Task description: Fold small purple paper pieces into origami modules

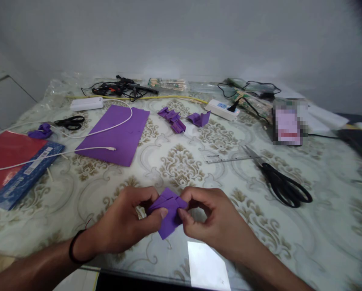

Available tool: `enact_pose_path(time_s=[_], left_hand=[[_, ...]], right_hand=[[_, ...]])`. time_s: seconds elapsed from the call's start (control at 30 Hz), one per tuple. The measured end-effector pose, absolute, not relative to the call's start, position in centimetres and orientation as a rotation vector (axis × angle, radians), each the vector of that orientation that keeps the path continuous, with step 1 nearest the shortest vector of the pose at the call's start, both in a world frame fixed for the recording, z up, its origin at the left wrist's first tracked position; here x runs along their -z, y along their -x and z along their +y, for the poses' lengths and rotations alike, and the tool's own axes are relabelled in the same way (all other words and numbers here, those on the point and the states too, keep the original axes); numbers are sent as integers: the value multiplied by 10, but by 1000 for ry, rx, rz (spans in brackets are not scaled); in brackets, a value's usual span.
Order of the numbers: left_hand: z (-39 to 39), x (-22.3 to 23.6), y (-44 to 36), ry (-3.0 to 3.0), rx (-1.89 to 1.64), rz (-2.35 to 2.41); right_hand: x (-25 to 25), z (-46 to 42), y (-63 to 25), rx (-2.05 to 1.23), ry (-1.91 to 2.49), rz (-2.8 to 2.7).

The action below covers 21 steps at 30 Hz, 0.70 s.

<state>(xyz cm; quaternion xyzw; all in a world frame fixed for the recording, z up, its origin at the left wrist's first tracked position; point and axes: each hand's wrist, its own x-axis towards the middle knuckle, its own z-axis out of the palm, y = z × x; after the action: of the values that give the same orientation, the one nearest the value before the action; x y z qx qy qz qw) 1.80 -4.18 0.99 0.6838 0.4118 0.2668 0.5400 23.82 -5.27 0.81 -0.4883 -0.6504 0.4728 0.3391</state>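
Observation:
Between my two hands is a small folded piece of purple paper (168,222), raised near the table's front edge with one corner pointing down. My left hand (131,218) pinches its left side, thumb across the front. On the right side my right hand (209,218) grips the edge between thumb and forefinger. Fold lines and a flap show on the paper's upper half. Farther back lie a folded purple paper strip (172,119) and a smaller folded purple piece (199,119). A stack of flat purple sheets (114,135) rests to the left of them.
Black-handled scissors (284,184) lie at right, touching a clear ruler (229,159). Smaller scissors (70,122), a white cable (87,152) and a red-and-blue packet (26,169) are at left. A power strip (222,109), phone (287,125) and tangled cables (120,88) stand behind.

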Motion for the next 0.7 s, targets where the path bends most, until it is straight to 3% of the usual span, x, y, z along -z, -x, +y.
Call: enact_pose_path(time_s=[0.37,0.7], left_hand=[[-40,-7,-11,-1457,-687,929],[-42,-6,-14,-1805,-785,838]], right_hand=[[-9,-50,-248,-1265,1127,-1643],[-11,-63,-240,-836,956,-1865]])
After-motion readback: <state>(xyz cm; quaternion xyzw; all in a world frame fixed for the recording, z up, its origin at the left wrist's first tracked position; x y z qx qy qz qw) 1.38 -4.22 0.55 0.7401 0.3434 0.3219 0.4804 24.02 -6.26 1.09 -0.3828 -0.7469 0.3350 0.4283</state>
